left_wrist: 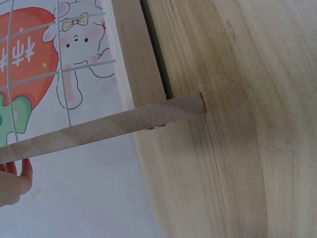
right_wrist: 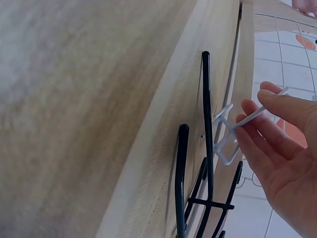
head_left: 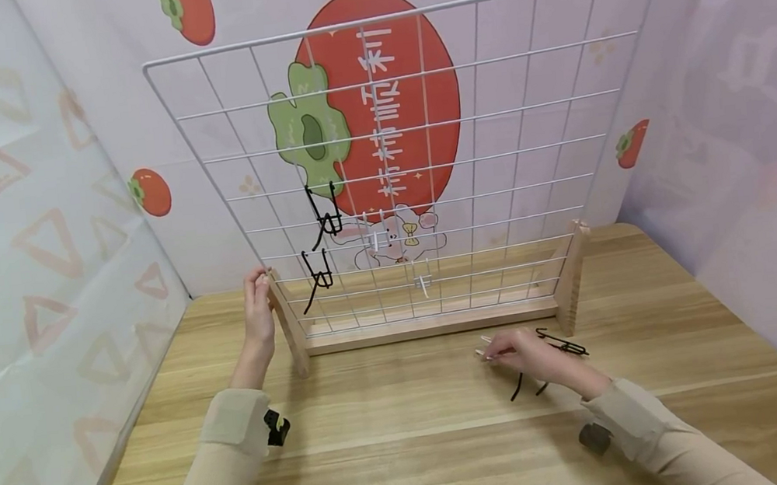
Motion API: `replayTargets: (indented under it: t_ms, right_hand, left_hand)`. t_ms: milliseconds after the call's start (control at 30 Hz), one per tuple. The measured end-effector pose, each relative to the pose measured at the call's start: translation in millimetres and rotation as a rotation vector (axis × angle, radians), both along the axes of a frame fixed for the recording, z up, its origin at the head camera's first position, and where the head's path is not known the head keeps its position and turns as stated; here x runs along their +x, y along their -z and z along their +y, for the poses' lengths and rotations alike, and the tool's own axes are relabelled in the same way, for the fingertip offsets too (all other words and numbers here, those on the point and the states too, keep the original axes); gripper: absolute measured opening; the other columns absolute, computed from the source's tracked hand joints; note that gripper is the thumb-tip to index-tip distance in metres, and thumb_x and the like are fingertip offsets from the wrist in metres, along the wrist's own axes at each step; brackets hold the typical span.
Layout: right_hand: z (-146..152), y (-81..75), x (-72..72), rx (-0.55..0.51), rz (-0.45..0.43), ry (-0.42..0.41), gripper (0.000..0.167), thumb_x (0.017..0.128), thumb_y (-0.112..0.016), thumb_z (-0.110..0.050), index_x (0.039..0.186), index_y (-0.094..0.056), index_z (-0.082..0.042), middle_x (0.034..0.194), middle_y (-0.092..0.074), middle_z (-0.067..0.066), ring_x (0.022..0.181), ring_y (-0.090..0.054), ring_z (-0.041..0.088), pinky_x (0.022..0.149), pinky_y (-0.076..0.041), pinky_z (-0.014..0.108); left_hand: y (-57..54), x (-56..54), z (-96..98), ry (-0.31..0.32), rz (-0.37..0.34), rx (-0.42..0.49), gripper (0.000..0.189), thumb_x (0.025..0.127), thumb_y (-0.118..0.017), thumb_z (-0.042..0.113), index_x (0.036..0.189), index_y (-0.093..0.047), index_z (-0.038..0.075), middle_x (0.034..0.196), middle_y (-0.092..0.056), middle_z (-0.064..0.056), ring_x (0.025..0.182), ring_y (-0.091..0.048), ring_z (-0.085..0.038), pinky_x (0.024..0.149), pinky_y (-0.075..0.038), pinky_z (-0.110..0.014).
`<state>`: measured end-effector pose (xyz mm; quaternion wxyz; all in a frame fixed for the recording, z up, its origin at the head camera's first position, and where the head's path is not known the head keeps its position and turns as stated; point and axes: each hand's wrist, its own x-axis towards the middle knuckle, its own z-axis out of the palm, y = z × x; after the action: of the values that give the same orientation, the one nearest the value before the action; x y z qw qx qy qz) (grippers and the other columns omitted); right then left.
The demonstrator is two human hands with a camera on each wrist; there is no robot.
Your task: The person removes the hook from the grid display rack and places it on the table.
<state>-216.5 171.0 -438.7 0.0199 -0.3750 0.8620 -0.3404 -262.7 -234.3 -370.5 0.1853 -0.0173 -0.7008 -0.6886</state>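
A white wire grid rack (head_left: 423, 167) stands upright in a wooden stand (head_left: 432, 328). My left hand (head_left: 258, 306) holds the upper end of the stand's left post (left_wrist: 99, 130), fingertips against its edge in the left wrist view. Low at the right, my right hand (head_left: 526, 354) pinches a white wire hook (right_wrist: 258, 112) by its prong, between thumb and fingers. Beside that hand, black wire hooks (right_wrist: 208, 148) lie on the table, partly hidden by it in the head view.
Two black hooks, an upper one (head_left: 327, 221) and a lower one (head_left: 320, 279), hang on the grid's left side. Two white hooks (head_left: 376, 240) hang nearer its middle. The wooden table (head_left: 408, 444) meets a patterned wall sheet (head_left: 523, 183) behind the rack.
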Motion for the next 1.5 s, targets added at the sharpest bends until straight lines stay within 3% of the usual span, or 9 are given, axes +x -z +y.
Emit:
replayTargets:
  t_ms: [333, 467, 700, 867, 1233, 1500]
  right_hand:
    - [-3, 0.6, 3.7, 0.036, -0.017, -0.001, 0.011, 0.079, -0.060, 0.002, 0.088, -0.066, 0.000, 0.085, -0.062, 0.004, 0.081, -0.058, 0.017, 0.068, -0.048, 0.024]
    - [-5, 0.0, 6.4, 0.037, 0.021, -0.012, 0.010, 0.077, -0.062, 0.002, 0.086, -0.066, -0.001, 0.084, -0.062, 0.003, 0.080, -0.059, 0.017, 0.067, -0.048, 0.025]
    - [-6, 1.6, 8.2, 0.041, 0.058, -0.025, 0.007, 0.076, -0.064, 0.000, 0.082, -0.066, -0.004, 0.082, -0.064, 0.002, 0.079, -0.059, 0.015, 0.067, -0.048, 0.026]
    - [-7, 2.5, 8.5, 0.068, 0.058, -0.023, 0.007, 0.077, -0.064, -0.002, 0.082, -0.066, -0.006, 0.082, -0.063, 0.000, 0.079, -0.059, 0.012, 0.068, -0.047, 0.025]
    - [-8, 4.1, 10.3, 0.120, 0.157, -0.031, 0.004, 0.074, -0.066, -0.003, 0.077, -0.066, -0.005, 0.077, -0.063, 0.002, 0.073, -0.058, 0.012, 0.065, -0.047, 0.025]
    - [-9, 5.2, 14.2, 0.110, 0.118, -0.025, 0.006, 0.075, -0.066, -0.002, 0.080, -0.066, -0.004, 0.078, -0.063, 0.003, 0.072, -0.059, 0.013, 0.064, -0.047, 0.023]
  left_hand:
    - [-0.6, 1.2, 0.9, -0.008, 0.007, 0.003, 0.019, 0.097, -0.028, 0.026, 0.112, -0.036, 0.018, 0.111, -0.037, 0.008, 0.099, -0.035, -0.009, 0.082, -0.025, -0.029]
    - [-0.1, 1.2, 0.7, -0.007, 0.005, 0.006, 0.015, 0.097, -0.028, 0.026, 0.109, -0.036, 0.023, 0.110, -0.037, 0.009, 0.099, -0.035, -0.009, 0.081, -0.026, -0.029]
    - [-0.3, -0.2, 0.6, -0.007, 0.014, -0.001, 0.021, 0.097, -0.028, 0.026, 0.113, -0.036, 0.016, 0.110, -0.037, 0.008, 0.097, -0.036, -0.009, 0.080, -0.027, -0.029]
    - [-0.4, -1.7, 0.6, -0.009, 0.016, 0.022, 0.015, 0.096, -0.029, 0.025, 0.109, -0.037, 0.020, 0.109, -0.037, 0.008, 0.094, -0.037, -0.008, 0.079, -0.028, -0.028]
    - [-1.7, -1.1, 1.0, -0.005, 0.013, 0.033, 0.015, 0.096, -0.029, 0.022, 0.109, -0.037, 0.022, 0.110, -0.036, 0.008, 0.097, -0.036, -0.007, 0.080, -0.027, -0.029]
    - [-0.9, -0.5, 0.7, -0.006, 0.002, 0.033, 0.019, 0.097, -0.028, 0.022, 0.113, -0.035, 0.016, 0.110, -0.036, 0.008, 0.098, -0.035, -0.008, 0.080, -0.027, -0.029]
